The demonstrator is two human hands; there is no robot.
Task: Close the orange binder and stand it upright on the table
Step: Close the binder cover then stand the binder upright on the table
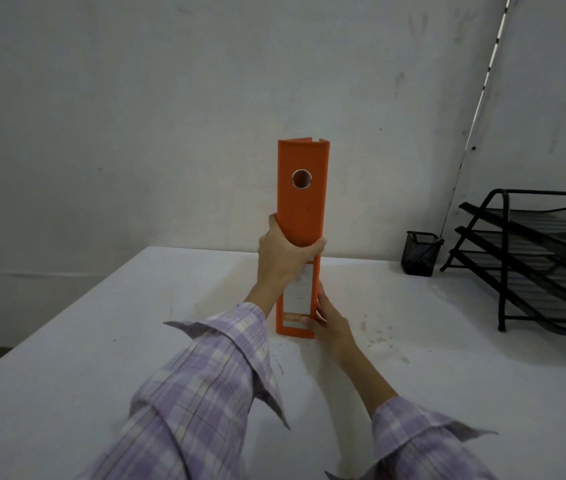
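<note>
The orange binder (304, 209) stands closed and upright on the white table (101, 341), its spine with a round finger hole and a white label facing me. My left hand (281, 261) wraps around the middle of the spine, thumb on the left edge and fingers on the right. Low on the binder's right side, my right hand (330, 323) presses against the bottom corner, its thumb lying on the spine. The binder's bottom edge appears to rest on the table surface.
A black mesh pen cup (420, 252) stands at the back right by the wall. Beside it, at the far right, is a black tiered letter tray (538, 258). Both of my forearms wear purple plaid sleeves. Faint brown stains mark the table right of the binder.
</note>
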